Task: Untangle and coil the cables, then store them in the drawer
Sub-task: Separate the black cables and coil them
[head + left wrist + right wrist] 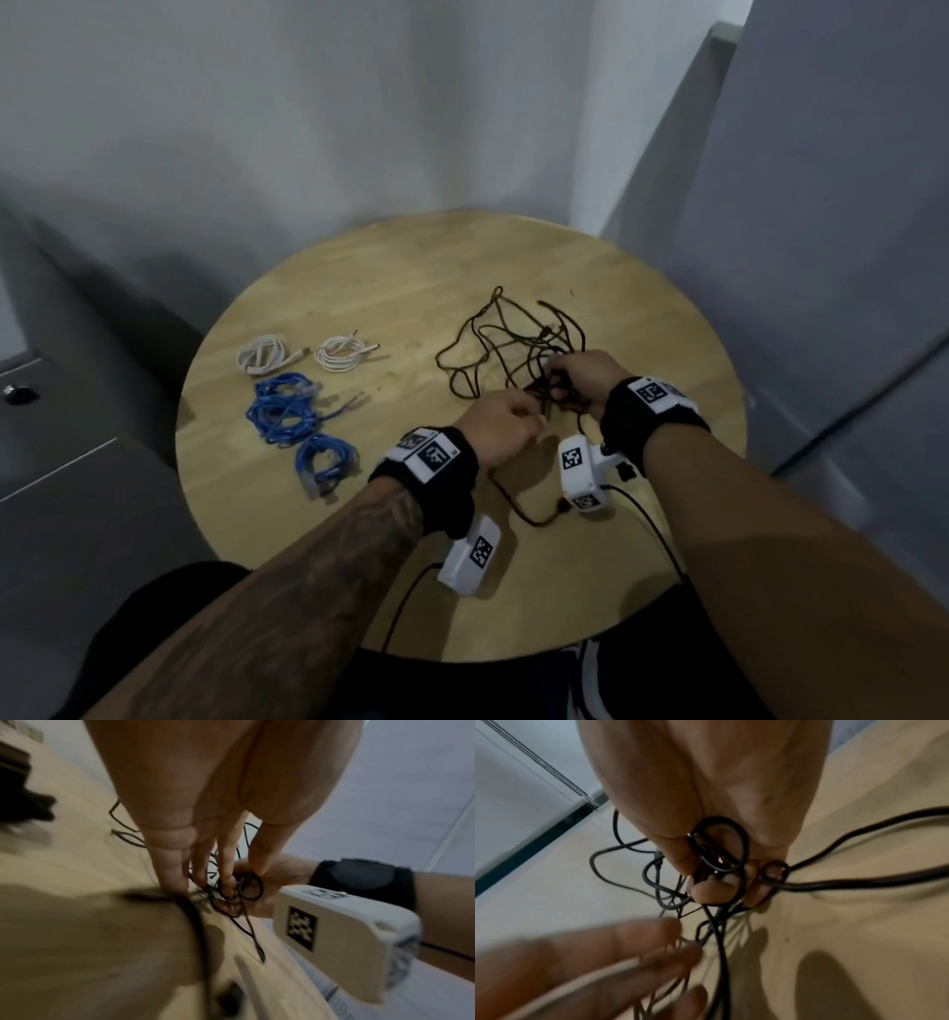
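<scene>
A tangled black cable (506, 342) lies spread on the right half of the round wooden table (390, 277). My right hand (562, 383) grips a bunch of its loops, fingers curled round them in the right wrist view (721, 880). My left hand (534, 424) is just left of it, with fairly straight fingers (174, 874) reaching into the loose strands below the bunch; it grips nothing that I can see. One black strand (524, 514) trails toward the table's near edge.
Two white coiled cables (262, 354) (341, 352) and two blue coiled bundles (285, 408) (326, 457) lie on the table's left half. A grey cabinet with a knobbed drawer front (20, 393) stands at the left. Walls close in behind and to the right.
</scene>
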### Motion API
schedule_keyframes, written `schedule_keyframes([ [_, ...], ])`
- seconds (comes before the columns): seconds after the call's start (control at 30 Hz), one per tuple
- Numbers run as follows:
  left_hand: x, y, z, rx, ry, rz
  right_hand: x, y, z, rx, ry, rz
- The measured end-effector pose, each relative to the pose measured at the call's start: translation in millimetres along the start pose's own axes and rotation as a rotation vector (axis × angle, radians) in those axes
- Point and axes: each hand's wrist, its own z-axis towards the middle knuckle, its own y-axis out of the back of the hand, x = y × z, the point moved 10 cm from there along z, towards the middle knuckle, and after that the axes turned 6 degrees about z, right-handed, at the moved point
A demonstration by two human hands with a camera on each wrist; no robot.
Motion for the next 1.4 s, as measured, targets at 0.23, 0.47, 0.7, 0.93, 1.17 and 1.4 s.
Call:
schedule_keyframes([
  [0.23,7,50,5,-0.424,-0.071,-0.120,59,-5,-1,-0.046,0.206,0.166],
  [0.47,16,70,-7,-0.516,-0.008,-0.334,101,24,-63,0.040,0.309,0.561],
  [0.7,-14,55,-35,-0.167,-0.125,-0.685,92,86,-87,-0.140,0.399,0.994],
  [0.93,-18,101,-53,-0.220,-0.269,-1.035,25,64,-59,-0.089,0.130,-0.529],
  [1.17,-4,109,-53,-0.248,-0.212,-1.036,60,60,-85,-0.065,0.247,-0.800],
  [1.4,0,97,-55,-0.099,-0.253,-0.919,122,-26,-138,-0.091,0.982,-0.650],
])
